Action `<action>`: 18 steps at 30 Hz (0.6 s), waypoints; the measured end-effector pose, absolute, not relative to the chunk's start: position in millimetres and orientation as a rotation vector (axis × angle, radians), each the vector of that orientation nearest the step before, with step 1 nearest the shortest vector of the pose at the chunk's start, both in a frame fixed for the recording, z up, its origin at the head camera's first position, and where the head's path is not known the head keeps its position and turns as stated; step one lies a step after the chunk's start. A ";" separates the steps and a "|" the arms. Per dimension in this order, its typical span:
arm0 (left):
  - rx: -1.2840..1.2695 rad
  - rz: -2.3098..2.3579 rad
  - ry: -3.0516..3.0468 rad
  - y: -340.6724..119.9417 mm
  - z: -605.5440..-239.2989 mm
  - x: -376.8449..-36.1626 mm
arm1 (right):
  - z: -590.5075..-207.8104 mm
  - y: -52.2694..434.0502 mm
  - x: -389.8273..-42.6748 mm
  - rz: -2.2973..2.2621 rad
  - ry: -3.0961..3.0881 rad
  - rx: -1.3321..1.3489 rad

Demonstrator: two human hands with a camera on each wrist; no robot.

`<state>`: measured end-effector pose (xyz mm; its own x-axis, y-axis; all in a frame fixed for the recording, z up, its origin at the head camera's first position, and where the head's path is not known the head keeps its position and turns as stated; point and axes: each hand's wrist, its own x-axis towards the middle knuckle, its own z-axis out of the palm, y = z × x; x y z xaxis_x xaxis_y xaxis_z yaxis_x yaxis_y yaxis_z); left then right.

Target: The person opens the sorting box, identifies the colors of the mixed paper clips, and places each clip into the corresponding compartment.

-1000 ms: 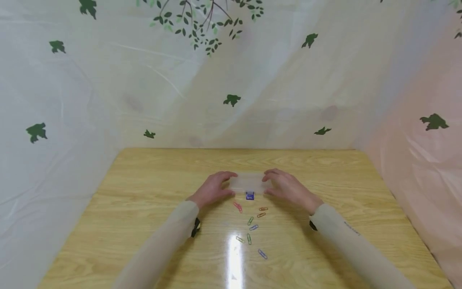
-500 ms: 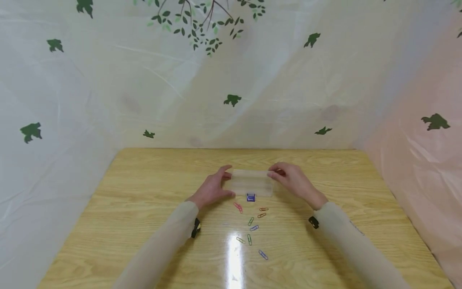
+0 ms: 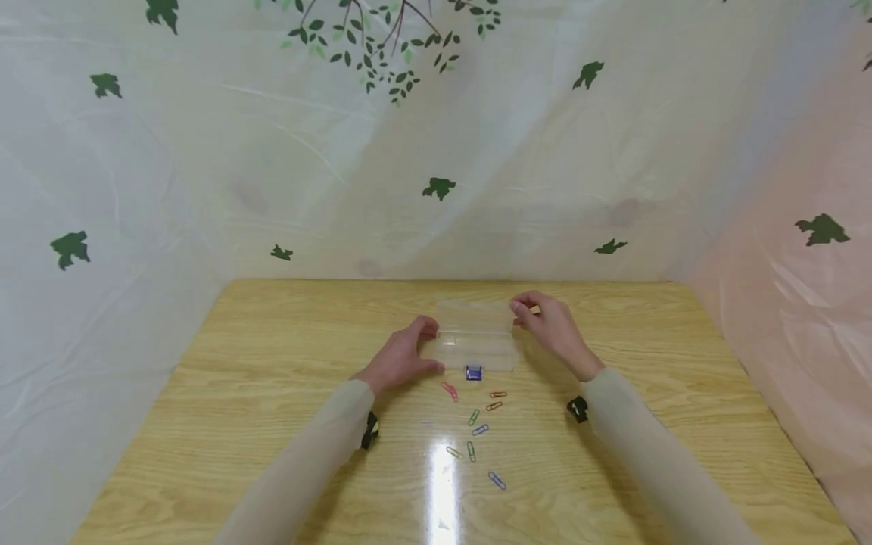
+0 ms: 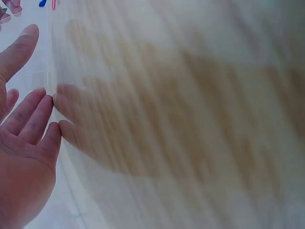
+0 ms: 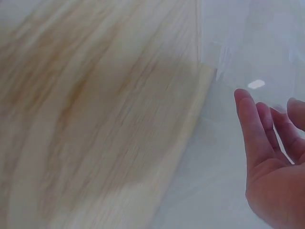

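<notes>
Now your right hand (image 3: pixel 553 330) has swung the lid (image 3: pixel 474 312) up & back, pinching its far corner. Your left hand (image 3: pixel 402 356) curls round the clear box (image 3: pixel 475 350) & holds it down on the table (image 3: pixel 272 363). Box is open now, w/ paper clips (image 3: pixel 477 428) lying just in front of it.
</notes>
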<state>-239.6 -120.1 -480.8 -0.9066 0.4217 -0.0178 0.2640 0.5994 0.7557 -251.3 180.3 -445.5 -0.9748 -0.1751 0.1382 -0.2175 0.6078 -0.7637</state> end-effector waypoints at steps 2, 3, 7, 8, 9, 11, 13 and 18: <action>0.581 1.164 2.640 -120.7 -479.8 -239.8 | -445.2 179.2 -254.1 1.336 -2.768 0.315; 0.583 1.154 2.641 -121.0 -479.3 -240.0 | -445.1 178.7 -255.7 1.339 -2.766 0.307; 0.583 1.119 2.647 -121.0 -478.5 -240.5 | -446.2 178.1 -262.5 1.352 -2.747 0.297; 0.582 1.113 2.644 -120.8 -478.6 -240.7 | -446.7 178.2 -264.0 1.354 -2.746 0.297; 0.581 1.103 2.643 -120.6 -478.6 -240.9 | -447.1 178.1 -265.2 1.362 -2.744 0.294; 0.575 1.088 2.638 -120.1 -478.4 -240.8 | -447.9 178.1 -266.9 1.361 -2.744 0.291; 0.568 1.083 2.631 -119.6 -478.5 -241.0 | -448.7 178.1 -268.3 1.356 -2.745 0.289; 0.532 1.115 2.613 -119.8 -477.7 -241.3 | -449.2 176.3 -271.7 1.372 -2.732 0.282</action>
<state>-241.3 -119.8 -477.7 -0.9018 0.4237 -0.0852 0.2318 0.6404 0.7322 -271.7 176.3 -449.2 -0.9806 -0.1315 0.1452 -0.1950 0.5843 -0.7878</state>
